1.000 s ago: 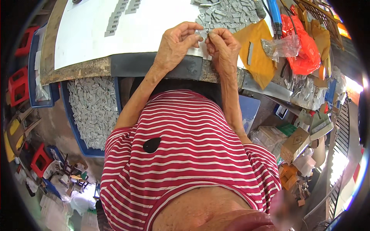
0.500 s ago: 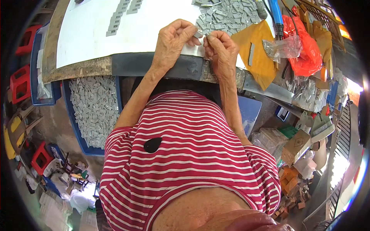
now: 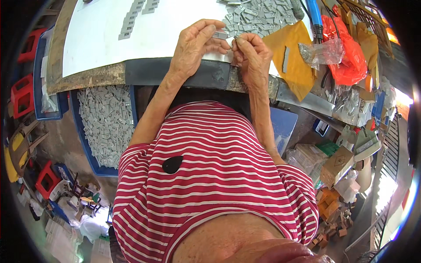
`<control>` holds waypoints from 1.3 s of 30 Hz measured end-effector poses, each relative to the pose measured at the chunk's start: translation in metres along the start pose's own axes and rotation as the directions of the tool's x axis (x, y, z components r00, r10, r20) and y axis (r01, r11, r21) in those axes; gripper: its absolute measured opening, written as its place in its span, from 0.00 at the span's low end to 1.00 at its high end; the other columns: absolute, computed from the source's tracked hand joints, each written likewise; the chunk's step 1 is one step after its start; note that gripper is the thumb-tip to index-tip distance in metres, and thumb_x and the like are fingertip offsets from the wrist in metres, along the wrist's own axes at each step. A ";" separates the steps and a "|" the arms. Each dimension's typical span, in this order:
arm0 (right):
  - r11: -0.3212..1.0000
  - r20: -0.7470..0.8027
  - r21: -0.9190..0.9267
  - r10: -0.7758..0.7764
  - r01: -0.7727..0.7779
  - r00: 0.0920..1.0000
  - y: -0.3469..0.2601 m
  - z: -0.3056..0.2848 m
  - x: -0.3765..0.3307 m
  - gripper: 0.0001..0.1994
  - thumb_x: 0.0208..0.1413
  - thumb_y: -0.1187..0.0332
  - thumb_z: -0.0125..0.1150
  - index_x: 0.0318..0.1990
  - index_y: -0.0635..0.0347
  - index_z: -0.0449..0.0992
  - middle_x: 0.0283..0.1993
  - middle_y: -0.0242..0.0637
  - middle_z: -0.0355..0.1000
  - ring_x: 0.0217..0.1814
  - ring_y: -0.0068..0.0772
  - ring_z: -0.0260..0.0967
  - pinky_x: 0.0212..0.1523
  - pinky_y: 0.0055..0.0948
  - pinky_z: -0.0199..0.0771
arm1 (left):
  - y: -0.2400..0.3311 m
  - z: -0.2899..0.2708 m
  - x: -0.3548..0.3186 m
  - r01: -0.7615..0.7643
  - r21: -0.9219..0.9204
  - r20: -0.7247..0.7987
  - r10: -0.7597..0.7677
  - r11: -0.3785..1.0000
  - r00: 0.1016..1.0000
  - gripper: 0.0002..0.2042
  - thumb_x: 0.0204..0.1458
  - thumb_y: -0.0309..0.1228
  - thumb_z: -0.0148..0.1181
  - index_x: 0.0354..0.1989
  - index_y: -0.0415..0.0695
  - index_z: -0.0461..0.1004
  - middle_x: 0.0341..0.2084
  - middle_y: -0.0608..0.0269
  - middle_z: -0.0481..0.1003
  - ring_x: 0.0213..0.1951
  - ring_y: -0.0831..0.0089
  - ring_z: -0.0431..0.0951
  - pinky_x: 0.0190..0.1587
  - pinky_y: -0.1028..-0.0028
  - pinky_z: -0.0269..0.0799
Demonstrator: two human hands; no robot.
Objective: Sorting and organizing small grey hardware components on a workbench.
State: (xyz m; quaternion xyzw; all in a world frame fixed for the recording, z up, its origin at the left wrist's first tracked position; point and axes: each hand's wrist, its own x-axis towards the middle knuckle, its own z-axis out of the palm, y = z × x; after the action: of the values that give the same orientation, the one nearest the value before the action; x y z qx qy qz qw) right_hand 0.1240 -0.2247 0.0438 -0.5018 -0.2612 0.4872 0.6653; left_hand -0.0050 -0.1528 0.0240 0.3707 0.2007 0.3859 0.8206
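My left hand is closed on a small grey rectangular piece, gripped between thumb and fingers above the white sheet. Close beside it, my right hand makes a pinch, thumb against forefinger. A tiny dark thing shows at those fingertips, too small to name. Just beyond the hands lies a heap of similar grey pieces. Farther left on the sheet, more grey pieces are set out in overlapping stepped rows.
Below the bench's left part stands a blue bin full of grey pieces. A brown paper sheet with a grey strip on it lies at the right, by a red plastic bag and a blue-handled tool.
My left fingers have shifted and opened out somewhat, so more of the grey piece shows. The right hand keeps its pinch in nearly the same place.
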 end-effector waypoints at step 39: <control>0.933 0.001 -0.284 -0.231 0.222 0.973 0.000 0.015 -0.003 0.02 0.51 0.76 0.52 0.31 0.66 0.68 0.23 0.33 0.69 0.20 0.14 0.64 0.18 0.12 0.61 | -0.003 -0.002 0.001 -0.049 0.298 -0.027 0.060 0.953 0.998 0.10 0.50 0.27 0.51 0.40 0.36 0.69 0.25 0.66 0.73 0.26 0.84 0.70 0.30 0.86 0.66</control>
State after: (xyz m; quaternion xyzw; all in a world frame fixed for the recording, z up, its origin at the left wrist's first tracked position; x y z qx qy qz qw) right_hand 0.1102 -0.2210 0.0494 -0.5658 -0.3732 0.3569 0.6429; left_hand -0.0047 -0.1522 0.0204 0.4882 0.2609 0.3803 0.7409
